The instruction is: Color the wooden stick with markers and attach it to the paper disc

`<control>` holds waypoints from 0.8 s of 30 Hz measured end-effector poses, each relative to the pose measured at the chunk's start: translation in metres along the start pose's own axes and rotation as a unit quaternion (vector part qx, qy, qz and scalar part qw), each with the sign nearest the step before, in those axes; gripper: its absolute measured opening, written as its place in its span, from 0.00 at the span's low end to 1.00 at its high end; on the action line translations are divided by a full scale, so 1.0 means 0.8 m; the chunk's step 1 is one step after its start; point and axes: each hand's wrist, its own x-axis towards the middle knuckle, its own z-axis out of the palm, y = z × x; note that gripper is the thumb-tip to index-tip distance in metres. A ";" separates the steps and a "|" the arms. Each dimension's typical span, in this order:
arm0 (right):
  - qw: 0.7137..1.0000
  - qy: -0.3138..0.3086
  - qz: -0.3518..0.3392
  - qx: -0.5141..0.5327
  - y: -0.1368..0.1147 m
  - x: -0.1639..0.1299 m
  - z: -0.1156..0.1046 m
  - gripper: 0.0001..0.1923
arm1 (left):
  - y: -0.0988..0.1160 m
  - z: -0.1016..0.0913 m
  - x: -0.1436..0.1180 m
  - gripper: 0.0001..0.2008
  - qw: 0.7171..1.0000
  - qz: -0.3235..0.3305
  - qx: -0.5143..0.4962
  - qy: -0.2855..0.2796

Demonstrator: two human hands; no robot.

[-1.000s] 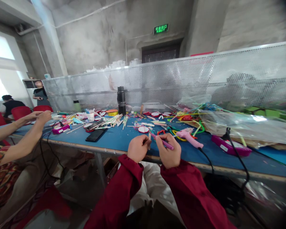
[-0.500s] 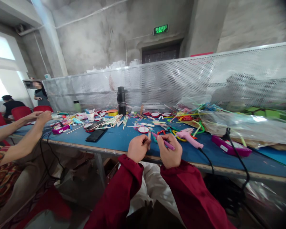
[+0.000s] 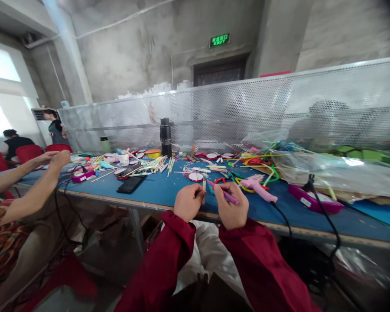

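Above the near edge of the blue tabletop [image 3: 159,196], the left hand [image 3: 187,203] pinches a slim, flat, pale wooden stick [image 3: 203,188] between thumb and fingers, the stick standing roughly upright. The right hand [image 3: 233,207] grips a purple pen-like tool [image 3: 230,198] slantwise, its far end pointing toward the stick's upper part; whether the two touch cannot be told. Just beyond the left hand, inward from the near edge, lies a round white disc with a red rim [image 3: 195,177]. Near the right hand, on its right, a pale pink plastic glue gun [image 3: 258,189] rests with its black cord hanging over the near edge. Farther toward the right end sits a purple box with a black plug [image 3: 315,199]. Left of the hands, a flat black phone [image 3: 131,184] lies near that edge, and a tall black bottle [image 3: 165,138] stands toward the tabletop's far edge.
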 end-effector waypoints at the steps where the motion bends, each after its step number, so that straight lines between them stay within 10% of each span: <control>1: 1.000 -0.002 0.002 0.000 0.000 0.000 0.000 0.11 | 0.000 0.000 0.000 0.15 1.000 0.002 -0.001 0.000; 24: 1.000 -0.012 0.012 0.002 0.000 0.000 0.000 0.10 | 0.000 0.000 0.000 0.14 1.000 0.002 0.002 0.003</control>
